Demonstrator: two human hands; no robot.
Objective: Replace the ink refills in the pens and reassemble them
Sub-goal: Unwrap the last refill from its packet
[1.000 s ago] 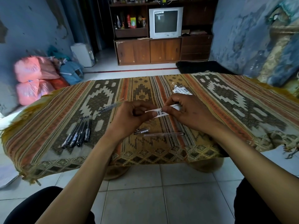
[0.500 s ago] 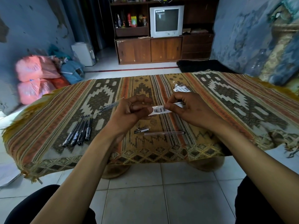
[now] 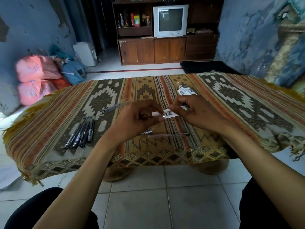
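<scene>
Both hands are raised just above the desk [image 3: 247, 103], the left hand [image 3: 138, 119] and right hand [image 3: 196, 111] each pinching one end of a small refill packet [image 3: 168, 114] (white, with a barcode). Under them lie a clear pen barrel [image 3: 168, 135] and a dark pen part [image 3: 146, 131]; a row of black pens [image 3: 80, 133] sits to the left.

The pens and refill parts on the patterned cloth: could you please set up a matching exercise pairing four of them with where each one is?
Things:
1. bundle of black pens
2. barcoded refill packet
3. clear pen barrel
4. spare refill packets

Places:
A. lying on the cloth just nearer than both hands
B. far side of the cloth, beyond the right hand
C. pinched between the left hand and the right hand
D. left part of the cloth

Pairs: 1-D, 2-C, 3-A, 4-B
</scene>
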